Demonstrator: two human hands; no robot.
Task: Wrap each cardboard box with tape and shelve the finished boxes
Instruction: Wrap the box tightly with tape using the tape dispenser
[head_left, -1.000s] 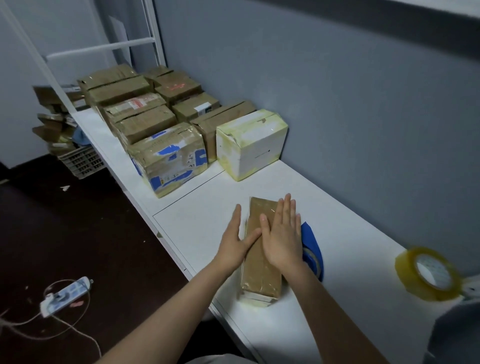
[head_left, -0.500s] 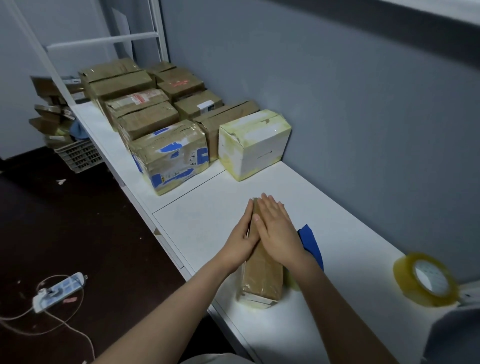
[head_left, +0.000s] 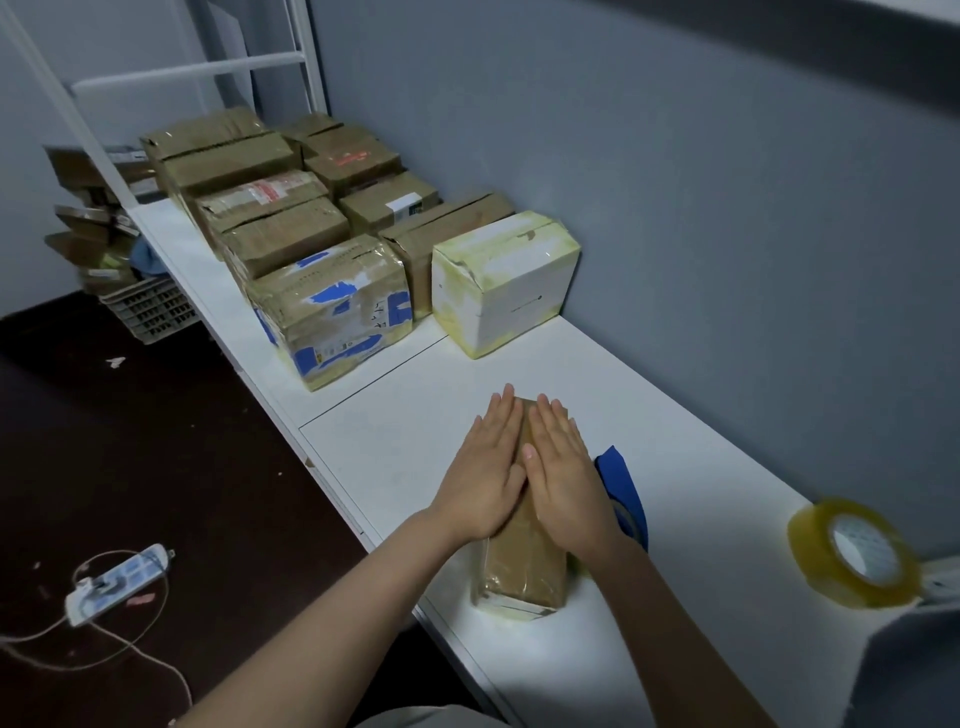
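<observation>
Head view: a long, narrow cardboard box (head_left: 524, 577) lies on the smooth white desk (head_left: 691, 415), its brown skin glossy under clear tape, with pale yellowish tape bunched at the near end. It sits near the desk's front edge, lengthwise away from the person.

Just right of it, partly hidden behind the right wrist, is a blue tape roll (head_left: 626, 493). Farther right, well apart, a yellowish transparent tape roll (head_left: 852, 558) stands tilted on its edge. Toward the far end, a white box (head_left: 506, 283) with yellowed taped edges sits against the grey wall. Beside it are a brown box patched with blue (head_left: 337, 306) and rows of taped brown boxes (head_left: 244, 166). On the dark floor lie a power strip (head_left: 117, 582) with its cord and a grey plastic crate (head_left: 148, 309).

The left hand (head_left: 485, 467) and right hand (head_left: 563, 483) lie flat, side by side, on the narrow box's top, fingers straight and together, pointing away, thumbs meeting at the middle; both press, neither grips.
</observation>
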